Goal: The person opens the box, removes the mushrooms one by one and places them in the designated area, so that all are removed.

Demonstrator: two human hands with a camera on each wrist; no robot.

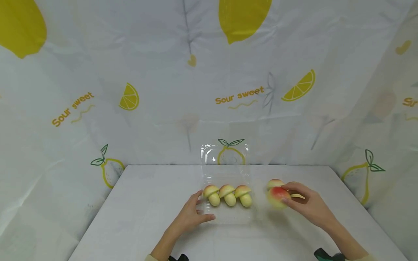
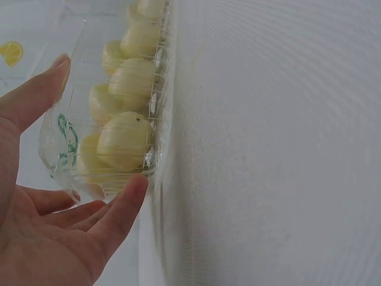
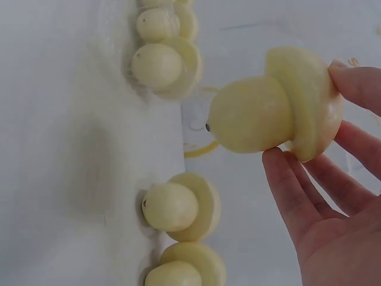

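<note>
My right hand (image 1: 308, 203) pinches a toy mushroom (image 3: 253, 116) by its cap, thumb on one side and fingers on the other. It is raised above the table, with a pale yellow stem and a cap reddened on top. Two more toy mushrooms (image 3: 172, 205) rest on the table beside it, partly hidden in the head view. To the left stands a clear plastic container (image 1: 228, 217) with three toy mushrooms (image 1: 230, 195) in a row. My left hand (image 1: 191, 214) touches its front left corner, fingers at the left wall and thumb along the front, spread fairly straight.
The container's clear lid (image 1: 209, 156) stands raised at the back, against the lemon-printed curtain (image 1: 163, 137). All of this sits on a white table (image 1: 147, 195), whose back edge meets the curtain.
</note>
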